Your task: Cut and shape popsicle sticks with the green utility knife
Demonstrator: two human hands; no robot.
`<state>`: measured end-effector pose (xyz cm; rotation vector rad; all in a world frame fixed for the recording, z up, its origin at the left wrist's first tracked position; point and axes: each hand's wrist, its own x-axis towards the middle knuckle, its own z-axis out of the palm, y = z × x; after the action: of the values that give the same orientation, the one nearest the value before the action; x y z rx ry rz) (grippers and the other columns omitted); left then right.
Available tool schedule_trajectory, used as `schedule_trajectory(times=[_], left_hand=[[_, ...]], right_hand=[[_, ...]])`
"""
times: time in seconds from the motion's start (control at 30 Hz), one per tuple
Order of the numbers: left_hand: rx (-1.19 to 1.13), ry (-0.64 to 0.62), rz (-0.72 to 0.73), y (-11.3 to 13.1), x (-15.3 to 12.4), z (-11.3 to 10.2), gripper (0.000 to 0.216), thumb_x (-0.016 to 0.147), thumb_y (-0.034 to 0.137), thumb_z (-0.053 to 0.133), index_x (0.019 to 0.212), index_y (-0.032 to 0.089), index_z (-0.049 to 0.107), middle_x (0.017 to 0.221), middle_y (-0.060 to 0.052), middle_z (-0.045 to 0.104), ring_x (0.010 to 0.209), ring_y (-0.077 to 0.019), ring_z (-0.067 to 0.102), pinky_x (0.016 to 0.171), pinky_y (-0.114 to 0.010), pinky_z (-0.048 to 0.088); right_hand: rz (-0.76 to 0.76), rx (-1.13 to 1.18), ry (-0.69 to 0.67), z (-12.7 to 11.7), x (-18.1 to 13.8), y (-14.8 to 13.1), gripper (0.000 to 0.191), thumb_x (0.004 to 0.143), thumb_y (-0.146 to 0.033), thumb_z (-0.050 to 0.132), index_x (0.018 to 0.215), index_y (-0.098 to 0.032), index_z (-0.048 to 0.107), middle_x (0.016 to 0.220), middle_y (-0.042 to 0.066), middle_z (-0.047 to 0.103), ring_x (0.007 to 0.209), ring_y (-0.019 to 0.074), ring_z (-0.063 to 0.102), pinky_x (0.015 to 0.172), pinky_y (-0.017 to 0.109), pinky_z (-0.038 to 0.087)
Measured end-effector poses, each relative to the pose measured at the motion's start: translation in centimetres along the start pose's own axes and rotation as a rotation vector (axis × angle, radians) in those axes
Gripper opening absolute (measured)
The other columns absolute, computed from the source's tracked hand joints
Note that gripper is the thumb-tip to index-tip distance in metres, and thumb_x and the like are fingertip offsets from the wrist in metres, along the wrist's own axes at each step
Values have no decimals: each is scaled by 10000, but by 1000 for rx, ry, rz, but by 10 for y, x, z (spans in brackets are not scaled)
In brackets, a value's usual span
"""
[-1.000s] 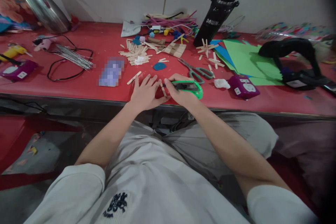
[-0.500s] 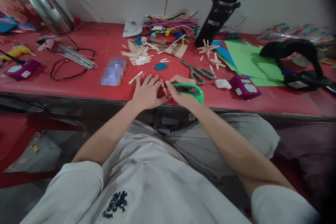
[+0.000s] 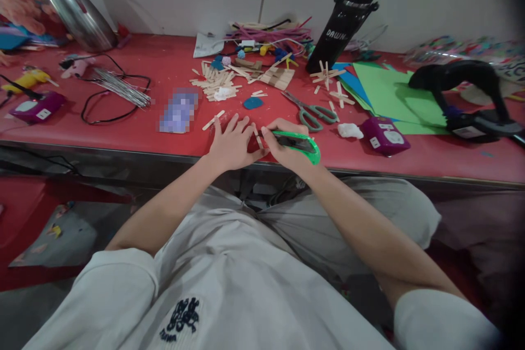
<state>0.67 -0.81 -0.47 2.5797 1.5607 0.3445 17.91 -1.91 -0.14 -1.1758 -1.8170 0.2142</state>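
My right hand (image 3: pixel 285 145) is wrapped round a green utility knife (image 3: pixel 301 145), its front end pointing left. At that end a short wooden craft stick (image 3: pixel 257 138) lies on the red table, between my two hands. My left hand (image 3: pixel 233 145) rests there with fingers spread, its thumb and forefinger near the stick's two ends. Whether the blade touches the stick cannot be made out. Another craft stick (image 3: pixel 214 120) lies just beyond my left fingertips. Grey-handled scissors (image 3: pixel 314 114) lie open beyond my right hand.
A pile of craft sticks (image 3: pixel 215 81) and a blue flat piece (image 3: pixel 253 103) lie farther back. Rightward are a white wad (image 3: pixel 350 130), a purple box (image 3: pixel 385 135), green paper (image 3: pixel 394 90) and a black bottle (image 3: pixel 344 22). Metal wires (image 3: pixel 123 87) lie left. The table's front edge (image 3: pixel 172 156) runs under my wrists.
The view has shifted very slightly. Both hands, the knife and the craft stick keep nearly the same places, with the knife's rear end a touch lower.
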Motion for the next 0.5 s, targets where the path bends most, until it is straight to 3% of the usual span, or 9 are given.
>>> schedule_trajectory(times=[0.5], left_hand=[[-7, -18, 6, 2, 1, -5, 729, 941, 623, 474, 1496, 150, 468, 1639, -152, 376, 1560, -380, 241, 1213, -767, 62]], right_hand=[[-1, -44, 31, 1, -5, -2, 380, 954, -531, 514, 709, -249, 585, 639, 16, 688, 570, 155, 597, 603, 298, 482]])
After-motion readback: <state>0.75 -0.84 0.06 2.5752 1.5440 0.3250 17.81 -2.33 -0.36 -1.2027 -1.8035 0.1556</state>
